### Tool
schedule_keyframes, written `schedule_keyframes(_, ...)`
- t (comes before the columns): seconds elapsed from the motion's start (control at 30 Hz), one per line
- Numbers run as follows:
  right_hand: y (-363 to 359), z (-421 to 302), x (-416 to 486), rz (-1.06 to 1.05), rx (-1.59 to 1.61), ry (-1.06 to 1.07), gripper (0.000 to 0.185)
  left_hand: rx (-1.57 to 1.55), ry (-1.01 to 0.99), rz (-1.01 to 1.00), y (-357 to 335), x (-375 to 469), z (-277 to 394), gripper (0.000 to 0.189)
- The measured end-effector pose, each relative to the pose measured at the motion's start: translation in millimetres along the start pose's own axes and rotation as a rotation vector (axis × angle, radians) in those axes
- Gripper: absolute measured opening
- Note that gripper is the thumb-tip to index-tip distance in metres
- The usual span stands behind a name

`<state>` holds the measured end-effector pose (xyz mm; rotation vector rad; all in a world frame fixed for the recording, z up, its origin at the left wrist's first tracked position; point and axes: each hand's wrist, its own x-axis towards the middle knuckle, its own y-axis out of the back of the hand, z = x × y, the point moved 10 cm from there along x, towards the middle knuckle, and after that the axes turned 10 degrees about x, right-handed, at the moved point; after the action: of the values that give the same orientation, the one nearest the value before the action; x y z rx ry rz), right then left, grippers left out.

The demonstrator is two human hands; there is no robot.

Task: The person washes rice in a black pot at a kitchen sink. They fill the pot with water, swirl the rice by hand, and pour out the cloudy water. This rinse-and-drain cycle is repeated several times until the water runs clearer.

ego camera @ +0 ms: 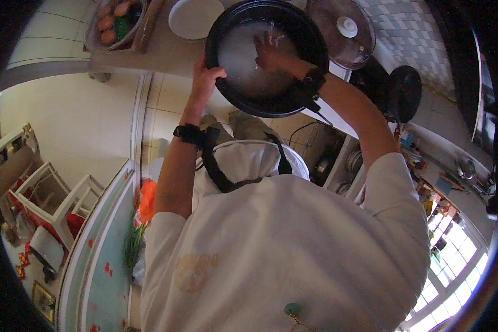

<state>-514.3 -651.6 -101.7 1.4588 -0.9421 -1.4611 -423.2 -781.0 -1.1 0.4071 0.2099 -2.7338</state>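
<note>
A large black pan [253,108] with a handle at its lower right is before me, partly filled with cloudy whitish liquid [238,54]. My left hand [205,81] grips its left rim, the thumb lying over the edge. Inside the pan is my right hand [269,56], fingers spread at the liquid; the fingertips are partly blurred, and I see nothing clearly held in them. Both wrists wear black bands. Just left of the pan is a round white plate [195,18], and to its right lies a glass lid [336,45] with a white knob.
A container of eggs [108,23] stands on the counter at upper left. A smaller black pan [404,93] is at the right, near the tiled wall [419,41]. Stacked dishes [352,162] show below the counter. An orange bag [146,201] is beside the sliding door [108,265].
</note>
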Motion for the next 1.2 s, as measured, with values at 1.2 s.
schedule_keyframes(1.2,-90.0,181.2,-40.5,-0.162,0.264,-0.382,0.038,-0.048,-0.044,0.020,-0.2,3.5,-0.2,0.021)
